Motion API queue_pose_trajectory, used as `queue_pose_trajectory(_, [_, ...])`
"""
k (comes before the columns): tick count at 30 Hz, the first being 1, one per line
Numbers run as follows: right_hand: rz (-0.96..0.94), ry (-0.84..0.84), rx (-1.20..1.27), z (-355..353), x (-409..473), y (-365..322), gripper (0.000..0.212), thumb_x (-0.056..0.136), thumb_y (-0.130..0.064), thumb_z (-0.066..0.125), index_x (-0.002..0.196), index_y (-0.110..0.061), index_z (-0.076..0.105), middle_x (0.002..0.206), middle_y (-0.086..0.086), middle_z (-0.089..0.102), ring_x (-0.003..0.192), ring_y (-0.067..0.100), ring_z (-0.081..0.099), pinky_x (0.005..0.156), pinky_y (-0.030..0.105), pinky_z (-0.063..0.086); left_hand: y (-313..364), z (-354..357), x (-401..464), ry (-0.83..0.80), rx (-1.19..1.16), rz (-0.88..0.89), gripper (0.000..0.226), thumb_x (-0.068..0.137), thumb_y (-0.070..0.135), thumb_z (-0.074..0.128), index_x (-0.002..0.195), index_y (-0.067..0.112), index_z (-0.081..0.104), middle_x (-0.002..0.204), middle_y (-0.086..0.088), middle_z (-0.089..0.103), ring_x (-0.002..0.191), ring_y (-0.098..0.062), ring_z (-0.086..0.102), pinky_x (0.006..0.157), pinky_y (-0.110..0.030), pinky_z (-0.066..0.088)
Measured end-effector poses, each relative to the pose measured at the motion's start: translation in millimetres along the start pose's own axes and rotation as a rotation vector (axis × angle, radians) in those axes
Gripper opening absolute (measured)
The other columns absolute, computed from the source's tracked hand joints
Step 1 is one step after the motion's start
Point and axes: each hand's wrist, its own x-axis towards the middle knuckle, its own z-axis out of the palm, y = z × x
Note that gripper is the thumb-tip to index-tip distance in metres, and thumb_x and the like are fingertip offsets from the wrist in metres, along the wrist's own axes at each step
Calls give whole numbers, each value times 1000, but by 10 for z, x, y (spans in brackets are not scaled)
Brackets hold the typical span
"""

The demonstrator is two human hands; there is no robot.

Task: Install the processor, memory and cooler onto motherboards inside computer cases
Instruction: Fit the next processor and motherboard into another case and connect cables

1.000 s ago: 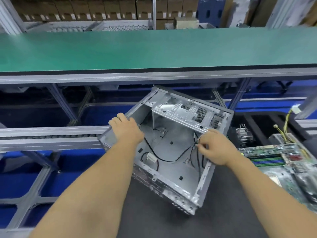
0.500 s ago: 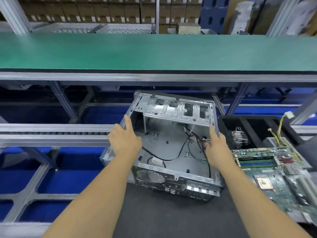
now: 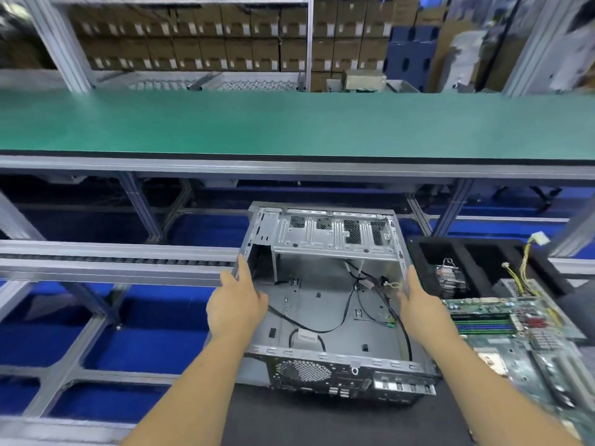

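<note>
An open grey computer case (image 3: 322,304) lies on the dark mat (image 3: 322,423), its rear port panel toward me and loose black cables inside. No motherboard is in it. My left hand (image 3: 236,304) holds the left wall, thumb inside and fingers outside. My right hand (image 3: 415,300) holds the right wall the same way. To the right lies a green motherboard (image 3: 515,333) with memory sticks in its slots. A finned cooler (image 3: 449,278) sits in a black foam tray (image 3: 483,252).
A wide green conveyor belt (image 3: 289,123) runs across behind the case. A grey roller rail (image 3: 112,259) stretches to the left, with blue floor below. Yellow cables (image 3: 524,265) stick up from the tray. Stacked cardboard boxes (image 3: 193,43) fill the back shelves.
The case has been turned from skewed to square, with its rear panel facing me. My right hand left the cables for the right wall. My left hand slid along the left wall.
</note>
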Motion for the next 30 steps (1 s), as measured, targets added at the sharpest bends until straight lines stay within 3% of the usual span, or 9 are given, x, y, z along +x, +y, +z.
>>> queue_pose_trajectory(4, [0,-15,-10,-79,-111,74,65,111,-33,32,163,-27,-6,74,6,62,64,23,59,61,35,51,71,-72,-148,-6,-21,-5,81,95,48,38,158,21,-6,106,-7,40,63,-18,47,42,-26,30])
queue_pose_trajectory(11, [36,3,-64,-143,-23,263,61,109,-45,26,161,-38,-5,108,7,70,87,27,65,71,39,53,194,-19,-266,-16,-52,-31,80,91,47,35,157,23,-3,110,-4,43,69,-18,46,44,-28,28])
queue_pose_trajectory(14, [-99,200,-322,-86,-18,282,57,106,-44,39,158,-22,31,136,13,57,121,32,56,98,47,49,234,33,-236,-10,-72,-49,79,91,46,38,157,23,3,115,-6,45,78,-19,44,46,-28,29])
queue_pose_trajectory(16, [-256,330,-409,-51,8,212,44,102,-35,52,140,-15,56,135,12,56,128,32,50,111,48,39,265,49,-167,-14,-70,-54,79,90,45,41,156,21,6,117,-8,45,82,-21,42,49,-29,32])
queue_pose_trajectory(19, [-244,224,-320,-74,15,125,38,102,-29,51,138,-20,58,148,5,45,125,27,50,109,40,40,294,16,-93,-30,-85,-76,81,88,50,47,153,17,11,126,-13,44,99,-27,47,66,-34,42])
queue_pose_trajectory(21, [-246,187,-240,-44,19,149,35,104,-26,49,136,-20,60,158,2,34,123,28,51,101,39,47,342,17,-45,2,-42,-74,83,88,52,49,153,16,14,142,-19,36,125,-35,40,93,-43,41])
queue_pose_trajectory(23, [-282,155,-63,-31,7,210,31,104,-26,52,132,-19,64,161,0,34,129,28,48,104,38,45,514,18,-44,29,-31,6,81,89,50,50,155,20,12,157,-19,18,145,-37,16,114,-53,21])
queue_pose_trajectory(25, [-290,154,232,-67,24,290,30,103,-25,57,129,-16,68,150,-3,50,132,23,49,109,33,39,833,-14,-93,71,-99,182,74,92,44,49,155,23,16,161,-13,15,149,-32,7,119,-54,9])
queue_pose_trajectory(30, [24,304,308,-369,280,981,35,101,-25,58,133,-10,65,126,9,68,108,26,63,91,34,49,1927,-243,-302,-11,-399,633,49,96,33,46,143,23,40,141,-1,43,130,-24,37,107,-41,35])
